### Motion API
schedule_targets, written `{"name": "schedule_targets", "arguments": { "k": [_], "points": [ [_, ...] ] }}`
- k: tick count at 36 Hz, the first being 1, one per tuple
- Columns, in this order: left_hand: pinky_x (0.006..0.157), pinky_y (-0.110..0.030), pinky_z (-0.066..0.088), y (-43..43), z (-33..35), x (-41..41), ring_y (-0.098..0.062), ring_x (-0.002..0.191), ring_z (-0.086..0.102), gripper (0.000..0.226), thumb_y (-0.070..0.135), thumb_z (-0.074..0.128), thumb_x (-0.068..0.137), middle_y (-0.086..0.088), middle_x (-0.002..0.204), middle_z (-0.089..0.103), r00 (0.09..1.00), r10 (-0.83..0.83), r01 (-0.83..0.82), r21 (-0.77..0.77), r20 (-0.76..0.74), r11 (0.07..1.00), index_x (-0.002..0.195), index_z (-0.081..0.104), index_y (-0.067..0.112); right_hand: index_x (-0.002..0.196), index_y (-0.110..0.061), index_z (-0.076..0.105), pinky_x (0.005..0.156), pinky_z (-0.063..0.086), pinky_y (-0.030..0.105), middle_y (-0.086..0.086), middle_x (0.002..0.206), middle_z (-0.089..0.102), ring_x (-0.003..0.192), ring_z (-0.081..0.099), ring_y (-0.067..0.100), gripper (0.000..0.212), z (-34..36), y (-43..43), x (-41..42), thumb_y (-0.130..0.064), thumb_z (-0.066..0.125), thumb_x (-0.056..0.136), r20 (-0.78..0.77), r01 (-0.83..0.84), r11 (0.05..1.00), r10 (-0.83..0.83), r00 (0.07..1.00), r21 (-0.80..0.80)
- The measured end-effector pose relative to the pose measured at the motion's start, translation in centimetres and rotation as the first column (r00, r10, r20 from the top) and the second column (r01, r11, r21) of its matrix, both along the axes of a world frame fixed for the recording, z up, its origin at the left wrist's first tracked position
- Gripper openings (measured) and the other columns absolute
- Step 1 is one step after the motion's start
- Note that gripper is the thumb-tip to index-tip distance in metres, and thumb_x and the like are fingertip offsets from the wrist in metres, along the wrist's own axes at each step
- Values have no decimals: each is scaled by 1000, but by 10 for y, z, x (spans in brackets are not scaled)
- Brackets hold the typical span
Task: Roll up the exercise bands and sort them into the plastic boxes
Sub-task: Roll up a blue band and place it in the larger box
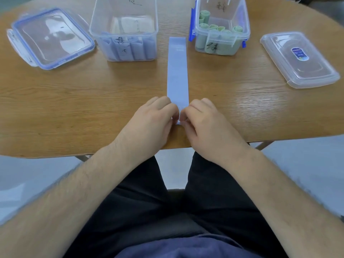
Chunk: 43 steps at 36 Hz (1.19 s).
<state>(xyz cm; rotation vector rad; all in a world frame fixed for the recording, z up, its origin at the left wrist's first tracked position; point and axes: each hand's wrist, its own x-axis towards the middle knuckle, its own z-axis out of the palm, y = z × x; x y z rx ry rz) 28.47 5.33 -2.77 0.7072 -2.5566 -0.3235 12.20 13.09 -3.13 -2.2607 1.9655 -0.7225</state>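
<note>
The person's lap, in dark trousers, fills the foreground, with both bare forearms reaching forward over the table's point(74, 101) near edge. The left hand point(149, 120) and right hand point(206, 121) meet at the near end of the blue band point(177, 71). Each hand's fingers are curled down onto that end and pinch it from its own side, and the knuckles almost touch over the band's centre line. A small curl of band shows between the fingertips, so the roll looks only just begun. The band lies flat, and its long axis runs straight away from the hands. Its far end reaches in between the two open boxes. The coming move is therefore a forward roll along that axis, with both hands equally near and keeping the edges square. Left of the band's far end stands the clear box point(104, 19) holding blue rolls point(136, 49), probably this band's destination. Right of it stands the blue-latched box point(242, 19) with green rolls point(214, 27). Further left of the band lies a blue-rimmed lid point(50, 38), and further right a clear lid point(297, 58).
</note>
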Motion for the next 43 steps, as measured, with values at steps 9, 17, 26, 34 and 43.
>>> {"name": "schedule_targets", "arguments": {
  "k": [9,17,26,34,43],
  "points": [
    [69,-43,46,3,-6,12,-29,70,47,14,-3,57,91,-10,79,51,996,-70,77,-113,62,991,89,69,3,94,-9,68,77,44,29,2,92,62,89,51,23,8,5,8,-5,-6,60,96,-36,-52,998,51,998,-20],
    [74,-43,49,1,-3,20,-27,78,54,13,10,62,96,-5,84,58,996,-84,84,-9,27,996,104,71,5,94,-17,72,82,38,13,-12,91,61,91,47,8,3,10,1,-16,-15,72,91,180,-40,990,15,984,135],
    [77,-43,49,-1,3,13,-28,79,52,14,16,61,95,-7,90,55,998,-39,40,-33,42,999,89,69,7,86,-9,68,80,41,26,1,88,54,87,45,20,8,5,-3,-8,-7,63,92,72,-27,999,25,997,28],
    [83,-37,46,-1,-2,11,-29,82,58,25,26,53,96,-7,89,60,997,0,1,-7,76,1000,90,67,6,89,-9,64,75,45,31,1,88,56,85,42,17,11,3,-2,-4,-7,55,94,21,-13,999,12,1000,43],
    [79,-38,45,-16,20,-5,-27,95,56,4,12,54,99,-1,93,52,928,-35,6,79,371,997,101,56,15,90,-15,64,85,43,32,-2,89,54,92,41,17,13,17,-17,-8,-11,54,97,12,-12,970,9,1000,244]
  ]
}}
